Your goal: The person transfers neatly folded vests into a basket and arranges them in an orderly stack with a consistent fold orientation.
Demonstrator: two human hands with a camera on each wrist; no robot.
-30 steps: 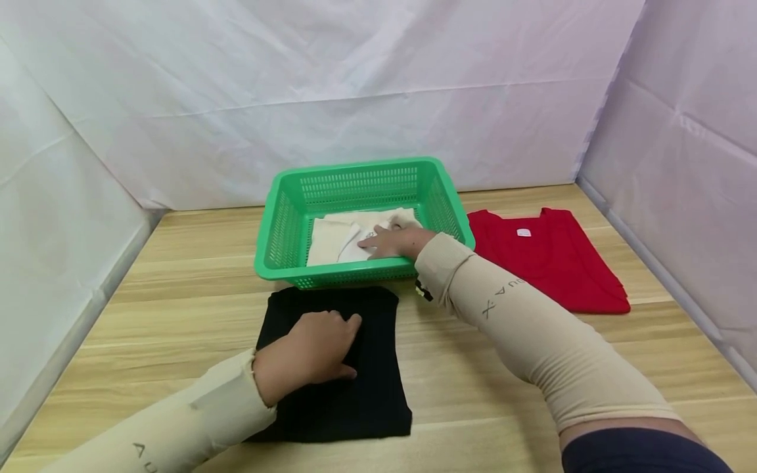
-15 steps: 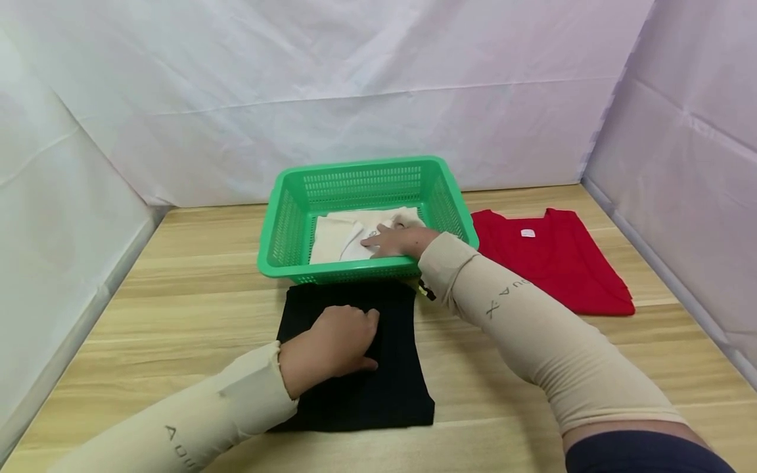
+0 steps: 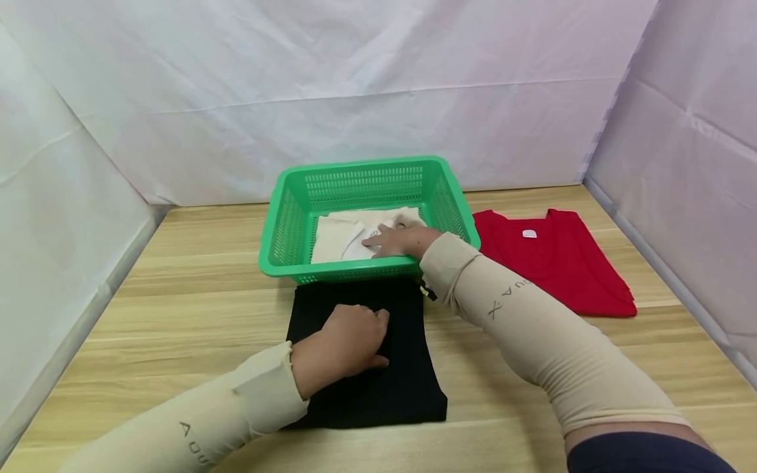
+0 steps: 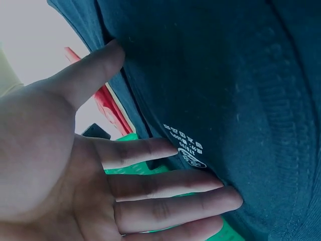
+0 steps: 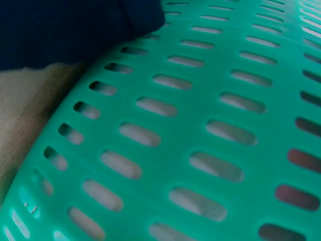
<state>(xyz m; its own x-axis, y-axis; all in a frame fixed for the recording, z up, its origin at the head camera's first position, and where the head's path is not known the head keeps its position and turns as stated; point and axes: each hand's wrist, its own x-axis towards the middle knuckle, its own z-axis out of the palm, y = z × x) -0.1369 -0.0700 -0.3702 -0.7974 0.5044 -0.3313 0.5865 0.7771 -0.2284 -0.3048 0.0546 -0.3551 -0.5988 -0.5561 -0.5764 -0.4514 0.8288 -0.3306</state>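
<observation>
A black folded shirt (image 3: pixel 408 387) lies on the table in front of the green basket (image 3: pixel 284 269). My left hand (image 3: pixel 351 341) rests on it; in the left wrist view the fingers (image 4: pixel 165 206) are nearly straight, their tips touching the dark cloth (image 4: pixel 215 90) beside a white printed neck label (image 4: pixel 190 158). Over the basket's front rim reaches my right hand (image 3: pixel 399 241), its fingers spread on a cream folded garment (image 3: pixel 331 240) with a white part inside. The right wrist view shows mostly the basket's slotted wall (image 5: pixel 190 115), which hides that hand's fingers.
A red folded shirt (image 3: pixel 568 276) with a white label lies right of the basket. White cloth (image 3: pixel 378 98) hangs behind the wooden table (image 3: pixel 165 289) and along both sides. A small black and yellow object (image 3: pixel 428 292) shows at my right wrist.
My left hand and the black shirt have slid to the right along the basket's front. My right hand stays in the basket on the cream garment.
</observation>
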